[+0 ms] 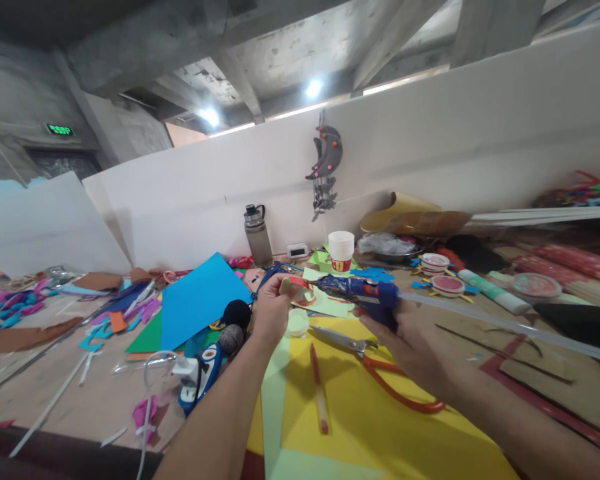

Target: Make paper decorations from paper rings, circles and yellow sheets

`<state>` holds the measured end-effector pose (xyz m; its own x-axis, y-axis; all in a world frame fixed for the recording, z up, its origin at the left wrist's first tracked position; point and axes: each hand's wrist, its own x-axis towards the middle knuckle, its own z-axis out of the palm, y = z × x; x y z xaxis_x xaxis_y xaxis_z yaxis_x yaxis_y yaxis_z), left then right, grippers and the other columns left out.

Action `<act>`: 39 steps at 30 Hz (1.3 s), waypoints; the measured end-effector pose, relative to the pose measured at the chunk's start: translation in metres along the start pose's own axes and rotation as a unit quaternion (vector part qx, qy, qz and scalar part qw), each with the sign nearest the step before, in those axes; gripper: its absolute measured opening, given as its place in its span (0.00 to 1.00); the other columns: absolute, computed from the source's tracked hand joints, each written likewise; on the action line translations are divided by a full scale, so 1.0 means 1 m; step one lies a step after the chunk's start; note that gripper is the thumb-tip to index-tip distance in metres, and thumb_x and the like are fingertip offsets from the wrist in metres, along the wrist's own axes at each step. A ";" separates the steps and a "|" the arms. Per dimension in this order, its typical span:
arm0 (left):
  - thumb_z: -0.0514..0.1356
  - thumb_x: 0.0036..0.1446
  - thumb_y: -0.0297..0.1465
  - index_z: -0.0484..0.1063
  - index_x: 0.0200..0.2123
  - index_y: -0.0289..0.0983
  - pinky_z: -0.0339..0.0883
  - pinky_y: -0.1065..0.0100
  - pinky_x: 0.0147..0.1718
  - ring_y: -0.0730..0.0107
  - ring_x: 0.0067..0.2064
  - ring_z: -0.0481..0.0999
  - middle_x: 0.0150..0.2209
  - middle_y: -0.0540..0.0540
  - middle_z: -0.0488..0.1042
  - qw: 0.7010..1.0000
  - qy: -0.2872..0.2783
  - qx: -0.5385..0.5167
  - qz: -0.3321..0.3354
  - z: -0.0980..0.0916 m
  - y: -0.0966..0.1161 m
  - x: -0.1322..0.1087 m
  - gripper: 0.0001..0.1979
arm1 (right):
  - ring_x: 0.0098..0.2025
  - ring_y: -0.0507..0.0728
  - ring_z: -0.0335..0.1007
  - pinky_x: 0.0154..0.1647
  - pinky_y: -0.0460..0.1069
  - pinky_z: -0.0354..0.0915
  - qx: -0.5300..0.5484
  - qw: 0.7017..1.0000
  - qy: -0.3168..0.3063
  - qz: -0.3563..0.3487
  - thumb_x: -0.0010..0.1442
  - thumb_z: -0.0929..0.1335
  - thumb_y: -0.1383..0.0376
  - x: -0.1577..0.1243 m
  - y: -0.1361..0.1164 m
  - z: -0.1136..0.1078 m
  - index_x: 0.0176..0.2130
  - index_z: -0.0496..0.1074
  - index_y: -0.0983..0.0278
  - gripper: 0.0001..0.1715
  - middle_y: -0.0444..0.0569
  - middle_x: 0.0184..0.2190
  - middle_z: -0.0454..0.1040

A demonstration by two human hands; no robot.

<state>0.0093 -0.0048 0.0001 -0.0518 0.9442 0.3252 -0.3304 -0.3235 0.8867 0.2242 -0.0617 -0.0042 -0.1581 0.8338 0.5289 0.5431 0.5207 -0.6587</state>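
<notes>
My right hand (405, 333) is closed round a blue hot glue gun (363, 291), its nozzle aimed left and a long clear glue stick (510, 327) trailing from its back. In front of the nozzle, my left hand (273, 303) pinches a small red and pale green paper piece (295, 285). The nozzle is at or very near that piece; contact cannot be made out. Below both hands lie orange-handled scissors (345, 340), a red pencil-like stick (318, 387) and a pale round disc (297, 323), over yellow paper (380, 433).
Blue paper (205, 293) and a power strip (200, 377) with a white cord lie to the left. A bottle (258, 237) and stacked paper cups (341, 250) stand at the back. Round decorated pieces (447, 287) and a glue tube (495, 291) are on the right.
</notes>
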 end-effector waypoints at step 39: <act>0.73 0.42 0.35 0.71 0.28 0.33 0.66 0.75 0.18 0.77 0.22 0.70 0.23 0.52 0.70 0.994 -0.038 -0.082 -0.063 0.001 -0.005 -0.002 0.16 | 0.45 0.63 0.75 0.42 0.54 0.71 -0.122 0.986 0.056 -0.099 0.65 0.60 0.58 -0.007 0.007 0.004 0.53 0.64 0.62 0.18 0.56 0.47 0.76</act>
<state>0.0125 -0.0049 -0.0047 0.0691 0.9669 0.2454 -0.4794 -0.1836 0.8582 0.2261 -0.0629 -0.0148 -0.1963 0.6872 0.6995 0.6955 0.6004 -0.3947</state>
